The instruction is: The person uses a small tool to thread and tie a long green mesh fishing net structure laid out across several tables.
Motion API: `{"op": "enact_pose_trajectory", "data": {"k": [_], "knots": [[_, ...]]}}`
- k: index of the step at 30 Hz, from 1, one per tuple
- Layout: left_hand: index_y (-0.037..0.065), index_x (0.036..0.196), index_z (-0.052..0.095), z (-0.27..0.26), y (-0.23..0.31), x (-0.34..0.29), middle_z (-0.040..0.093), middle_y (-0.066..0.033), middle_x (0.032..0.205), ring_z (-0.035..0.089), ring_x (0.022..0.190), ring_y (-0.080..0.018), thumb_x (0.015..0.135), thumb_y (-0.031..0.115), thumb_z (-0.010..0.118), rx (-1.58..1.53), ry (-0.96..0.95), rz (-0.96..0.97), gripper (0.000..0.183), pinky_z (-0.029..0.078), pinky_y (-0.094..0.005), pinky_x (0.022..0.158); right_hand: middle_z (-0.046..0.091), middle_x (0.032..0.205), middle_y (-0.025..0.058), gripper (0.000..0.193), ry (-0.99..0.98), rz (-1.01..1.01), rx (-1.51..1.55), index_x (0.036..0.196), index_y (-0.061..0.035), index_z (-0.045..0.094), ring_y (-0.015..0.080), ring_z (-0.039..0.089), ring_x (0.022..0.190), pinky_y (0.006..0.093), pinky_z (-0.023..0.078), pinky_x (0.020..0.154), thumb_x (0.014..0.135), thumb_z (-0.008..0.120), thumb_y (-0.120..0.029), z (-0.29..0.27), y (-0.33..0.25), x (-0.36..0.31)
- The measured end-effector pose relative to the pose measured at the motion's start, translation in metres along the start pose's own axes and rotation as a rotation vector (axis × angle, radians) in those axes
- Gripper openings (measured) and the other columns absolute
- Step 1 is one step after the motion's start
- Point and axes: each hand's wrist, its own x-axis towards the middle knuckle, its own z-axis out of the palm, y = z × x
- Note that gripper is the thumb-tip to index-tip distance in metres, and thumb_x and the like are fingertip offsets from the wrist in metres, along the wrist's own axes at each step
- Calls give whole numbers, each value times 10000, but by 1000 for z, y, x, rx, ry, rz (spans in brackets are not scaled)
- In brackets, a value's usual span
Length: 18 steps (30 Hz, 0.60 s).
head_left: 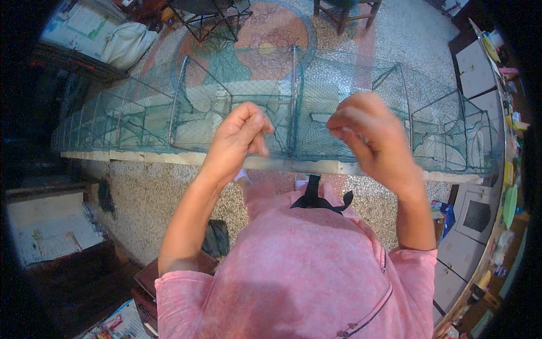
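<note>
Netting (309, 121) spans a pale surface (141, 157) over speckled floor (152, 198), cabinets (477, 69) at right.

There are two hands (240, 133) (375, 135), one long net (322, 133), one pink shirt (305, 260), two seats (206, 6) (343, 24), one white sack (129, 44) and one round floor pattern (276, 24).

Speckled floor (149, 195), round floral inlay (282, 22); pale cabinets (474, 68) right; dark chair (206, 7) far side

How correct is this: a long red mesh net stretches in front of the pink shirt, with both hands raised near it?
In the head view, the mesh net is green, not red. It stretches in front of the pink shirt, with the left hand and right hand raised near it.
</note>
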Motion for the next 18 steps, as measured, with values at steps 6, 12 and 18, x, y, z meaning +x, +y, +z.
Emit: {"op": "enact_pose_trajectory", "data": {"k": [6, 12, 18], "knots": [[83, 836, 480, 2, -6, 4, 581, -37, 844, 427, 541, -45, 919, 217, 447, 89, -27, 13, 161, 320, -172, 483, 528, 769, 97, 60, -10, 193, -20, 794, -69, 591, 299, 516, 769, 372, 423, 649, 734, 588, -62, 41, 16, -16], [71, 830, 486, 4, -10, 3, 612, -58, 862, 401, 537, -40, 921, 209, 435, 326, -16, 77, 174, 326, -173, 483, 540, 773, 103, 87, -5, 252, 132, 795, -57, 593, 295, 522, 769, 364, 421, 651, 712, 617, -54, 61, 24, -18], [74, 821, 476, -10, -13, 1, 594, -51, 784, 431, 546, -51, 922, 195, 422, 160, 49, 6, 167, 322, -176, 482, 532, 779, 113, 137, 120, 298, 375, 788, -53, 596, 279, 511, 774, 351, 410, 665, 677, 672, -82, 81, 10, -8]]}}
